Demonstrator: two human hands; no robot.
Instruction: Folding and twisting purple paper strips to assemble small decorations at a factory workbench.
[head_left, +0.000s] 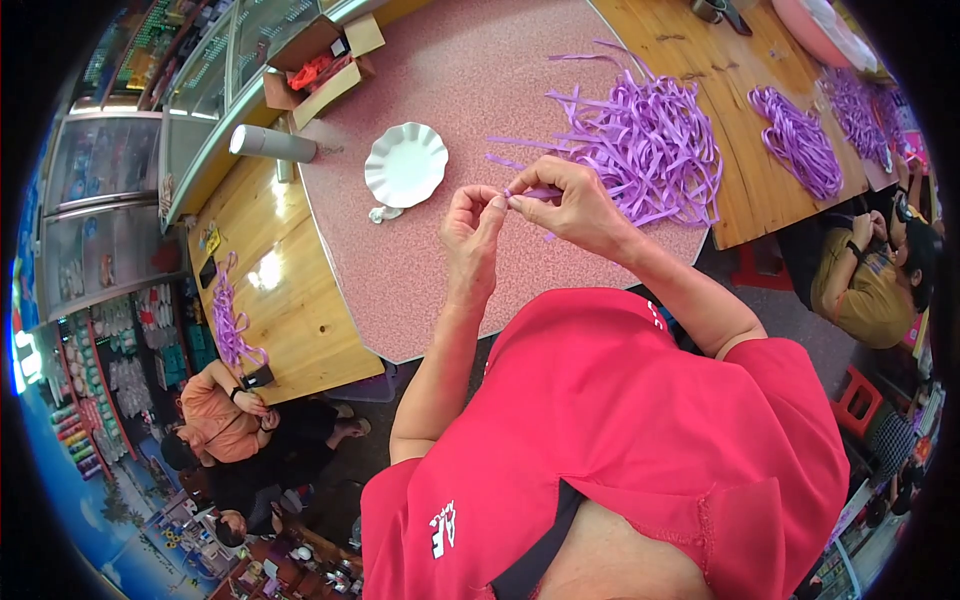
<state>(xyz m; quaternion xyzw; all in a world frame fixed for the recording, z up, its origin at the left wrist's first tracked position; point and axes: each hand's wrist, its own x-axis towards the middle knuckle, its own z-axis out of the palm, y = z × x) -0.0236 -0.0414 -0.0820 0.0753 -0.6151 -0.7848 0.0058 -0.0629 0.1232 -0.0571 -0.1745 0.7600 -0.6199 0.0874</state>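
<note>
My left hand (474, 228) and my right hand (574, 204) meet fingertip to fingertip above the pink speckled table (410, 300). Both pinch a narrow purple ribbon (542, 193), which shows most clearly by the right fingers. What the left fingertips hold is mostly covered, though a bit of purple shows between the two hands. Just beyond my right hand lies a loose, tangled heap of purple ribbons (655, 150), some ends trailing left. A white scalloped plate (405, 165) sits to the left of my hands, with a small crumpled whitish thing (384, 214) at its near edge.
A cardboard box (325, 72) with red stuff and a white cylinder (272, 144) stand at the far left. More purple bundles lie on the wooden tables (300, 330) at both sides. People sit at left (225, 405) and right (850, 270). A red stool (857, 402) stands at right.
</note>
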